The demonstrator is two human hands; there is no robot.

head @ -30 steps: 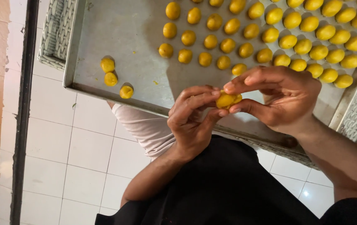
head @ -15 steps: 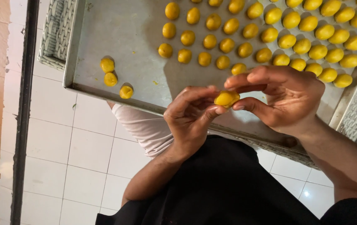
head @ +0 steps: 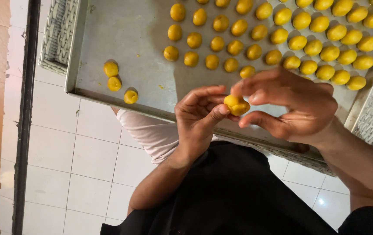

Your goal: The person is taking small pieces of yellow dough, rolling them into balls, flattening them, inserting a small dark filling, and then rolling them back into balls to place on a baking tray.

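Head view, looking straight down. Both hands meet at the centre of the frame, over the near edge of a metal baking tray (head: 121, 52).

Left hand (head: 199, 119): centre of frame, fingers curled, thumb and forefinger pinching the left side of a yellow dough ball (head: 237, 105). Forearm runs down toward lower centre.

Right hand (head: 293, 106): right of centre, fingers arched over the ball, thumb under it and fingertips on its upper right side. Both hands grasp the same piece, so neither is released. The ball sits between the two sets of fingertips, raised above the tray edge, not touching the tray. Its surface looks lumpy, not smooth.

Tray contents: a dense group of shaped yellow dough balls (head: 313, 48) fills the upper right of the frame, laid in slanted rows, pieces just beside one another, some touching. Three separate dough pieces (head: 114, 82) lie in the left part of the tray, well apart from the main group: two close together, a third nearer the front rim, with a dent in its top. Small yellow crumbs are scattered on the bare metal between.

Tray rests on a pale woven surface (head: 55, 35), visible at upper left and along the right edge.

Below: white tiled floor (head: 73, 165) at lower left, dark vertical bar (head: 25, 117) at far left. Black garment (head: 230, 196) fills lower centre; a light-coloured fabric (head: 147, 132) shows beneath the tray rim.
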